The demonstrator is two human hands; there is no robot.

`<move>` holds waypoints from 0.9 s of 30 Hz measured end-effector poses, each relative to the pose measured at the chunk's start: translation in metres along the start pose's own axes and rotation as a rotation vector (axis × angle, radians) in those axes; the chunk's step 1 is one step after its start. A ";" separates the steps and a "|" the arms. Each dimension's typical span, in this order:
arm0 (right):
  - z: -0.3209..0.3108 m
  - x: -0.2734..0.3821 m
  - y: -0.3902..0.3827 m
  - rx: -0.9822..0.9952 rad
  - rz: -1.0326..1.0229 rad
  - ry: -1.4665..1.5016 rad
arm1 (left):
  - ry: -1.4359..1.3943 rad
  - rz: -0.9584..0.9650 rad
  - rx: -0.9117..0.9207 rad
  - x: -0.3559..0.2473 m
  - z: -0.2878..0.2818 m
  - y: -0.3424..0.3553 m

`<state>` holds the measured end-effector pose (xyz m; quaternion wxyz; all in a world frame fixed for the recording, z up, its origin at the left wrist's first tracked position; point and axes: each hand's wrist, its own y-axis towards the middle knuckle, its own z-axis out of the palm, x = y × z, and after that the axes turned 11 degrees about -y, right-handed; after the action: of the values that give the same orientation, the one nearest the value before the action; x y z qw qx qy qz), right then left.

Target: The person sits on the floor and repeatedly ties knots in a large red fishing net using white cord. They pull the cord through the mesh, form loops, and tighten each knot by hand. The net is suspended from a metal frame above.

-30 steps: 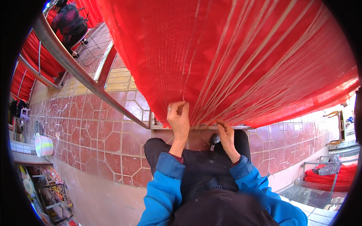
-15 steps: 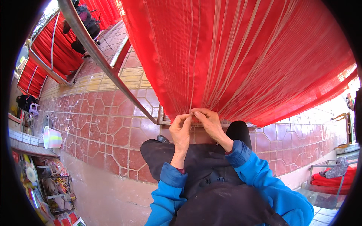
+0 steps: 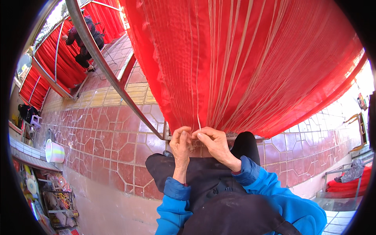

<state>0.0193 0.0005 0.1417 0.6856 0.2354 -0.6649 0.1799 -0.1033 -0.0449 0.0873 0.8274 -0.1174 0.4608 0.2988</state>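
Observation:
A wide red cloth (image 3: pixel 178 51) hangs in front of me, with long pale threads (image 3: pixel 227 74) strung down over it toward its lower edge. Several of them draw together into a thin white bundle (image 3: pixel 198 119) that runs down to my right hand (image 3: pixel 216 145). Thumb and forefinger of that hand pinch the bundle's lower end. Just beside it, my left hand (image 3: pixel 181 145) is closed, its fingers curled and thumb pressed against them. Whatever sits between those left fingertips is too small to make out. Both hands are above my dark apron (image 3: pixel 207 168), fingertips nearly touching.
A metal frame bar (image 3: pixel 105 66) slants down left of the cloth. Another person (image 3: pixel 86 39) sits farther off at upper left by more red cloth. A pale striped bucket (image 3: pixel 55 152) stands at left, above a cluttered shelf (image 3: pixel 58 196). Red cloth (image 3: pixel 350 184) lies at right.
Both hands have moved slightly down, toward me. Their fingertips have parted a little, and the white thread bundle now shows tighter and thicker above my right fingers.

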 end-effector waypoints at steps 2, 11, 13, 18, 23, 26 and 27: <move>0.001 0.011 -0.007 0.074 0.003 0.030 | 0.010 -0.010 0.063 -0.005 0.004 0.008; -0.008 0.067 -0.041 0.444 -0.153 -0.124 | 0.204 -0.020 0.188 -0.027 0.024 0.022; -0.008 0.074 -0.045 0.555 -0.308 -0.068 | 0.184 0.033 0.200 -0.038 0.029 0.019; -0.002 0.064 -0.047 0.777 -0.255 -0.014 | -0.021 -0.011 0.456 -0.084 0.048 0.020; 0.006 0.035 -0.033 0.569 0.120 -0.121 | -0.129 -0.009 0.580 -0.129 0.068 0.006; -0.002 0.035 -0.023 0.459 0.088 -0.058 | -0.092 0.028 0.446 -0.143 0.075 -0.004; -0.005 0.037 -0.019 0.412 0.057 -0.024 | -0.103 0.056 0.449 -0.146 0.076 -0.006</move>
<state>0.0356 -0.0150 0.1768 0.6095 0.3539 -0.6286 0.3288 -0.1049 -0.0706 0.2500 0.8465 0.0980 0.4760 0.2174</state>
